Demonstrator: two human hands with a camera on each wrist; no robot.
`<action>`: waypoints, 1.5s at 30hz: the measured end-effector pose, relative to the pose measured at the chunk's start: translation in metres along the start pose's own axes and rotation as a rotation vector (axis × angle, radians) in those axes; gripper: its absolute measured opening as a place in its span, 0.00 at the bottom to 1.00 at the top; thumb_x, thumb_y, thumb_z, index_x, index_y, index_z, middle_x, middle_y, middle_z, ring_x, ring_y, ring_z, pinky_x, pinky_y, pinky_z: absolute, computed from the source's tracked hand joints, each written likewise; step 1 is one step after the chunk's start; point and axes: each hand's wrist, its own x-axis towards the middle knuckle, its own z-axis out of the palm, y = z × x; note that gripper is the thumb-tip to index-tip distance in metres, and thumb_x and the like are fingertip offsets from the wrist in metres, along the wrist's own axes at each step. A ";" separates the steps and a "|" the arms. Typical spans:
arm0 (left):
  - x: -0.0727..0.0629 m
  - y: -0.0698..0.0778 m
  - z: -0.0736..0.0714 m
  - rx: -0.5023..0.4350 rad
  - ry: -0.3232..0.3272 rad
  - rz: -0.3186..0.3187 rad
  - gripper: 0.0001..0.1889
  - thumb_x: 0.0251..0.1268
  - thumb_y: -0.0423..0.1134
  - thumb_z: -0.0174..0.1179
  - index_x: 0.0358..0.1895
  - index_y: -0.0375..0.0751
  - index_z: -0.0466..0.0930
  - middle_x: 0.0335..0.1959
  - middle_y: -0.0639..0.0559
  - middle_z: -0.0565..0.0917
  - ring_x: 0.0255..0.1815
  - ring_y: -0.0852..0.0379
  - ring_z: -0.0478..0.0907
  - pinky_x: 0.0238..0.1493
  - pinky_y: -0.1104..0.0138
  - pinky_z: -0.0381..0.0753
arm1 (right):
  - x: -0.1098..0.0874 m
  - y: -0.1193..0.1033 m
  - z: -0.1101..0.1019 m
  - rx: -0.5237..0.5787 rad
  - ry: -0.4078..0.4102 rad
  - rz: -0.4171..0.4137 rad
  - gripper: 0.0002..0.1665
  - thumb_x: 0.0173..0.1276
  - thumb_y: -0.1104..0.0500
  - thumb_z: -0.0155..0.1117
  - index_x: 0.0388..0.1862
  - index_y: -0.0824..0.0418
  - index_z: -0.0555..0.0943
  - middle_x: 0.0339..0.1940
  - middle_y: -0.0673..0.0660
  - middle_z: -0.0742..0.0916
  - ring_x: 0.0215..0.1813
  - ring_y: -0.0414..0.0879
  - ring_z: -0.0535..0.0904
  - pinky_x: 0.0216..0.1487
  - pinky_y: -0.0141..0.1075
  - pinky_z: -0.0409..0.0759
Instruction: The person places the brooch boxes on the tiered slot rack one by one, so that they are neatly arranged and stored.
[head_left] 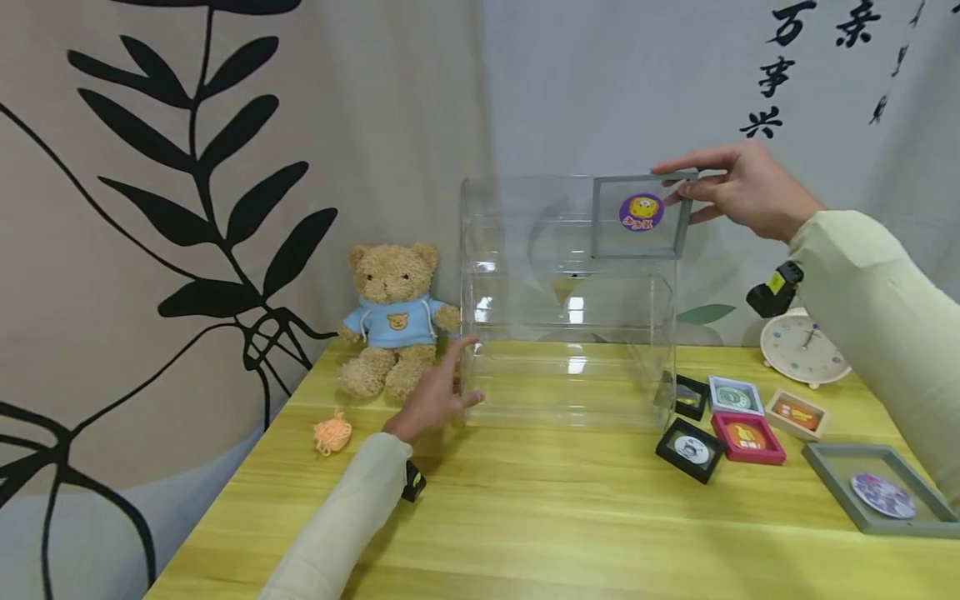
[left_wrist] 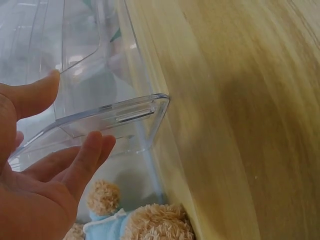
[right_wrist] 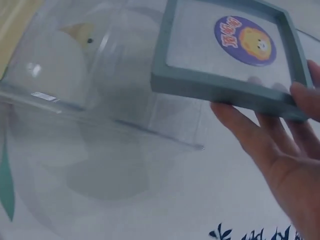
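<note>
While a grey frame [head_left: 637, 253] with a round purple badge [head_left: 641, 212] is held at the upper right corner of the clear rack [head_left: 540, 333], the right hand [head_left: 753, 190] clamps its side between thumb and fingers
Thumb and fingers of the left hand [head_left: 435, 400] stand apart by the rack's lower left edge; nearby are a teddy bear [head_left: 393, 321] and an orange yarn ball [head_left: 332, 433], while small frames [head_left: 747, 437], a larger frame [head_left: 832, 492] and a round clock [head_left: 806, 347] sit right of the rack on the wooden table [head_left: 570, 517]

Teddy bear [head_left: 397, 321], clock [head_left: 799, 348], orange bundle [head_left: 332, 434], perhaps yarn
</note>
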 end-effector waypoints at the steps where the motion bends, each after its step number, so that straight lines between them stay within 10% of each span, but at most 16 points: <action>1: 0.000 0.000 0.000 0.008 0.001 0.002 0.49 0.59 0.38 0.73 0.77 0.71 0.51 0.58 0.30 0.81 0.42 0.44 0.84 0.42 0.54 0.87 | 0.005 -0.004 0.001 -0.004 0.025 0.005 0.24 0.80 0.64 0.49 0.70 0.54 0.75 0.76 0.63 0.73 0.47 0.24 0.82 0.44 0.26 0.87; 9: 0.002 0.001 0.000 0.018 0.012 -0.010 0.49 0.60 0.38 0.72 0.77 0.73 0.50 0.48 0.35 0.84 0.38 0.45 0.80 0.36 0.57 0.84 | 0.048 -0.027 0.012 -0.004 0.218 0.080 0.21 0.79 0.62 0.53 0.66 0.49 0.80 0.74 0.50 0.76 0.55 0.36 0.81 0.46 0.21 0.82; 20: 0.000 0.002 0.005 0.031 0.032 -0.021 0.49 0.59 0.39 0.72 0.77 0.70 0.51 0.60 0.35 0.82 0.52 0.35 0.78 0.55 0.36 0.79 | 0.071 -0.031 0.032 0.021 0.334 0.110 0.19 0.77 0.60 0.56 0.61 0.47 0.83 0.70 0.51 0.81 0.59 0.39 0.77 0.35 0.24 0.70; 32: 0.002 0.001 0.004 0.018 0.019 0.007 0.49 0.60 0.37 0.72 0.78 0.68 0.50 0.46 0.34 0.84 0.32 0.49 0.79 0.39 0.54 0.85 | 0.084 -0.028 0.061 -0.130 0.344 0.030 0.18 0.76 0.67 0.57 0.55 0.53 0.87 0.64 0.55 0.84 0.66 0.50 0.76 0.67 0.42 0.76; 45: 0.001 -0.003 0.002 -0.023 0.003 0.017 0.49 0.59 0.36 0.72 0.78 0.65 0.51 0.61 0.28 0.79 0.50 0.36 0.85 0.49 0.48 0.87 | 0.088 -0.013 0.081 0.055 0.405 0.130 0.20 0.76 0.65 0.55 0.58 0.50 0.86 0.66 0.57 0.83 0.38 0.38 0.70 0.28 0.28 0.66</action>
